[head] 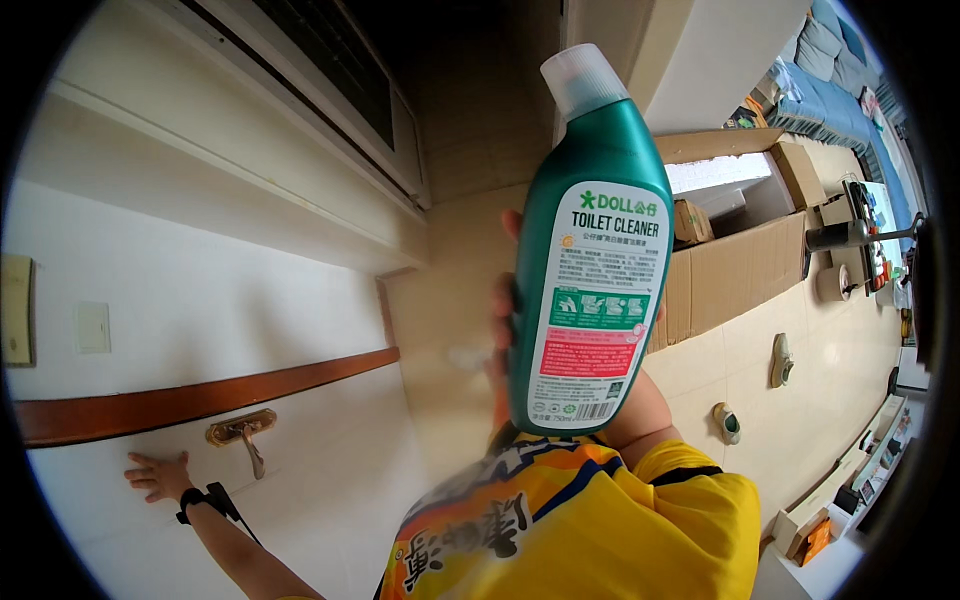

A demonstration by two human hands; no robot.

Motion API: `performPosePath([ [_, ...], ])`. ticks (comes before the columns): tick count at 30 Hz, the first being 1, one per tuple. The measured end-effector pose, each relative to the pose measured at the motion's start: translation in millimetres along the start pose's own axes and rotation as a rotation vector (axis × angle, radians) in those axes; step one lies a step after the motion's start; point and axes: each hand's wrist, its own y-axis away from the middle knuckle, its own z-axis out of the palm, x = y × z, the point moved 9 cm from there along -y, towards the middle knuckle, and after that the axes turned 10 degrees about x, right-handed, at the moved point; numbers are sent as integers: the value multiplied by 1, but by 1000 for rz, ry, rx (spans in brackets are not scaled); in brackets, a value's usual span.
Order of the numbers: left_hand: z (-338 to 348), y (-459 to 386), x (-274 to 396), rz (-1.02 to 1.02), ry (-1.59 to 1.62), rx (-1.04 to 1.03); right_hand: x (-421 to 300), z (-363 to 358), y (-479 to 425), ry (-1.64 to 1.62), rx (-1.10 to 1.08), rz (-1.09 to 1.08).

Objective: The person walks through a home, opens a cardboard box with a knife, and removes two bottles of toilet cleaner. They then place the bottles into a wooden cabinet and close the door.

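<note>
A green toilet cleaner bottle (592, 277) with a translucent cap (583, 81) is tilted slightly in front of me, its printed back label facing the camera. My right hand (502, 313) holds it from behind, fingertips showing past its left edge and the palm hidden. At the lower left, my left hand (159, 477) has its fingers spread against a white door (337, 465); whether the whole palm touches cannot be told. Beside that hand is a brass-coloured door handle (250, 442). A black strap (196, 501) circles my left wrist.
A large open cardboard box (739, 270) with white foam inside stands on the tiled floor, right of the bottle. Two shoes (781, 360) lie beyond it. A wall switch (92, 328) is above the door's brown trim (225, 388). A blue sofa (821, 105) sits at the upper right.
</note>
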Motion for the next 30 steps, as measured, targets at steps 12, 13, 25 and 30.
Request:
performPosePath([
  [12,-14,9,-6,-13,-137,-113,-5,-8,-8,-46,-11,50],
  [13,-19,12,-6,-13,-178,-146,-6,-8,-10,-81,-43,73],
  [25,-38,120,-65,-74,250,141,12,44,-3,-153,-363,164],
  [30,-193,213,58,406,1258,284,8,34,11,-67,-319,143],
])
